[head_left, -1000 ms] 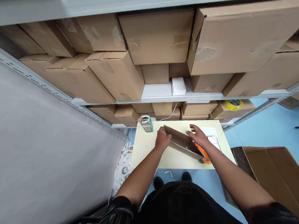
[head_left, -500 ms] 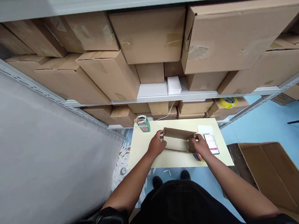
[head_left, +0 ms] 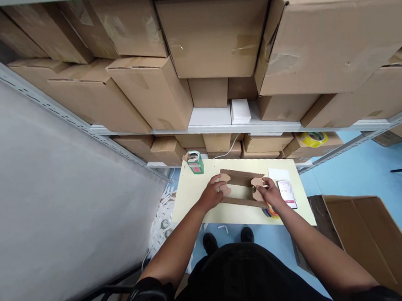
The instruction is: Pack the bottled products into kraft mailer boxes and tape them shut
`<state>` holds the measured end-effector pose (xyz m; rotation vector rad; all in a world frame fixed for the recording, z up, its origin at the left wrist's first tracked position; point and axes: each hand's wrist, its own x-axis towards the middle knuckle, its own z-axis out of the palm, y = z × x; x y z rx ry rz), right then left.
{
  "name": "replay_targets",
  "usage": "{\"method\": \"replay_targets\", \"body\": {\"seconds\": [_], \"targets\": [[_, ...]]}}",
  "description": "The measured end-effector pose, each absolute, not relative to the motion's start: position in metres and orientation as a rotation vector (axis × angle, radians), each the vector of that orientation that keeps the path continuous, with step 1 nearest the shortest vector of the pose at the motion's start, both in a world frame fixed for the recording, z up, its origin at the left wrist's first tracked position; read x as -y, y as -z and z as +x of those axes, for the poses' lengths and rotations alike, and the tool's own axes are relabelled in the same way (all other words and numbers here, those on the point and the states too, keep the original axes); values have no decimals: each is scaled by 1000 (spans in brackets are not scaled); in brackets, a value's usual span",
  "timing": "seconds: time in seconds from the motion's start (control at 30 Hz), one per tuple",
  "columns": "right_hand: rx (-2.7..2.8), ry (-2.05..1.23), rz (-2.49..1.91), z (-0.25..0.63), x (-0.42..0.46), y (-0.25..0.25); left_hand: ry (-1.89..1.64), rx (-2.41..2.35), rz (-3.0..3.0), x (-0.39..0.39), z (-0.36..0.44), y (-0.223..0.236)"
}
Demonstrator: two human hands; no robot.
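Note:
A small cardboard box [head_left: 241, 177], without a top or bottom closed across its middle, stands on the pale yellow table; the tabletop shows through it. My left hand [head_left: 211, 194] grips its left end, fingers and thumb on a notched end flap that leans inward. At the opposite end my right hand [head_left: 270, 194] pinches the matching flap, also tilted in. Rolls of tape [head_left: 270, 211], orange and blue, lie partly hidden below my right hand. Just right of that hand is a phone [head_left: 286, 194] with a lit screen, beside a white sheet [head_left: 278, 173].
A green box [head_left: 196, 164] holding a roll stands at the table's [head_left: 191, 206] back left corner. Shelves of cardboard boxes [head_left: 213, 37] rise behind, with yellow tape [head_left: 313, 139] on one. A large open carton [head_left: 361, 231] sits right; paper strips [head_left: 157, 217] litter the floor left.
Both end flaps of the small box have come into view, folded inward under my fingers. My hands stay at its two ends. The head view has shifted slightly.

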<state>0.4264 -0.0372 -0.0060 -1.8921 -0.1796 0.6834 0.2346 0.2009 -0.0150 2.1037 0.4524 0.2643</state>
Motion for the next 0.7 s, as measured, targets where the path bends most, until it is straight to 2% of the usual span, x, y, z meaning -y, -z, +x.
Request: {"method": "replay_targets", "body": {"seconds": [0.33, 0.53, 0.7], "targets": [[148, -742, -1799, 429, 36, 22, -220, -381, 2044, -209, 225, 13], [100, -743, -1788, 433, 38, 33, -50, -203, 2011, -213, 204, 4], [68, -768, -1695, 433, 38, 39, -229, -450, 2170, -195, 224, -3]]}}
